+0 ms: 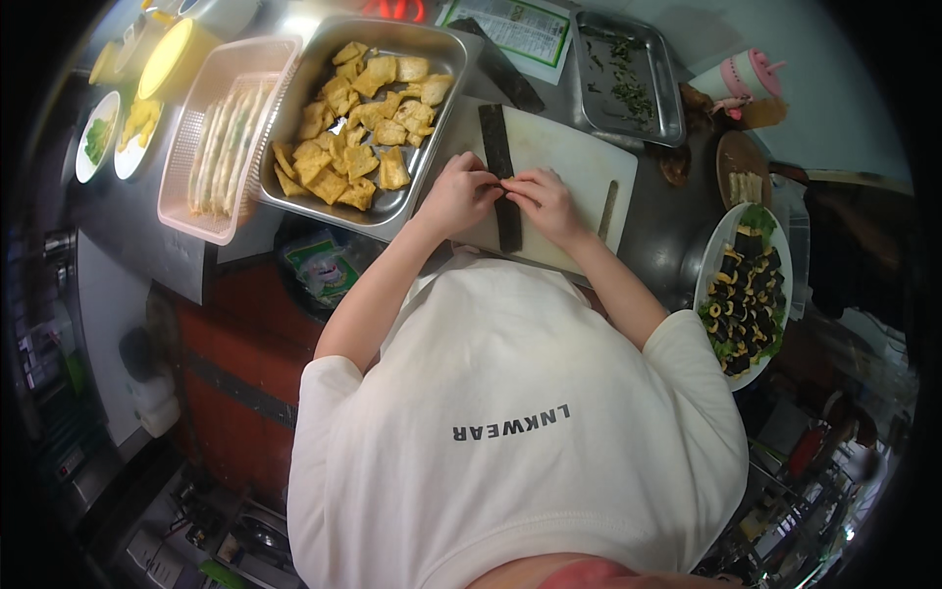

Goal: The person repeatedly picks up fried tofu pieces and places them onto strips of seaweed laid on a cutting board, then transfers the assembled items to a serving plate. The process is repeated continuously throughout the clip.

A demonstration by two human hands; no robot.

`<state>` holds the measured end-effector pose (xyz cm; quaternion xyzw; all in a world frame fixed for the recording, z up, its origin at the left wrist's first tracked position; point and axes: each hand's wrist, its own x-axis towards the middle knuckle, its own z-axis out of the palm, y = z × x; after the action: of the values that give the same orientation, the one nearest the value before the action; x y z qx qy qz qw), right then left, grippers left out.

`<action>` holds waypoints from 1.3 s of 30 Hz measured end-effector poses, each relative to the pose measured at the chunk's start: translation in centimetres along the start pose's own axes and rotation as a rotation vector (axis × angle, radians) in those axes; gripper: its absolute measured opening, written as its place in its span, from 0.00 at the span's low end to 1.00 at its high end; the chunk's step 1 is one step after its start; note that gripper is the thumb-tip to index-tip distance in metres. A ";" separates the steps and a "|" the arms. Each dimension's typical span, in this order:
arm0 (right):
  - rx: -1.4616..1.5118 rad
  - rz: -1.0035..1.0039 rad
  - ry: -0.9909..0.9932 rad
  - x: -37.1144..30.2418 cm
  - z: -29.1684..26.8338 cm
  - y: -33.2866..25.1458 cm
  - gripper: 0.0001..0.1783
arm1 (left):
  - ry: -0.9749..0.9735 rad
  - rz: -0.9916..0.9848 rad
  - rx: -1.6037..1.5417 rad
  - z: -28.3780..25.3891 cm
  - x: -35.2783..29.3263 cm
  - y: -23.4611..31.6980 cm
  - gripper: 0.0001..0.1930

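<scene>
A dark strip of seaweed lies lengthwise on the white cutting board in front of me. Over the middle of that strip my left hand and my right hand meet, with thumbs and fingertips pinched together. Whatever they pinch is too small and covered by the fingers to make out. Just left of the board is a steel tray of yellow, fried-looking flat pieces. On the right an oval white plate carries dark rolls with yellow filling on green leaves.
Farther left stands a pink basket of long pale rolls. A second dark strip lies beyond the board. Another steel tray with green-black scraps and a pink-and-white cup stand at the back right. Two small dishes sit far left.
</scene>
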<state>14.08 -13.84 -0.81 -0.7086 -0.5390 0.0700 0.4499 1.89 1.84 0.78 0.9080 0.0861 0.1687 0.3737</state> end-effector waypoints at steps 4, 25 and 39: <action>-0.106 -0.012 0.013 0.6 0.0 0.6 0.09 | 0.145 0.210 0.033 0.7 -1.3 0.0 0.11; -0.175 -0.005 -0.092 2.5 -0.9 1.2 0.12 | 0.164 0.245 0.215 0.3 0.5 -0.3 0.11; -0.206 -0.044 -0.029 3.7 -0.5 1.8 0.15 | 0.043 0.123 0.345 0.1 2.5 0.2 0.12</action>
<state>17.11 -11.10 -0.38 -0.7380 -0.5652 0.0142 0.3683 4.29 2.33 1.50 0.9583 0.0660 0.1932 0.1997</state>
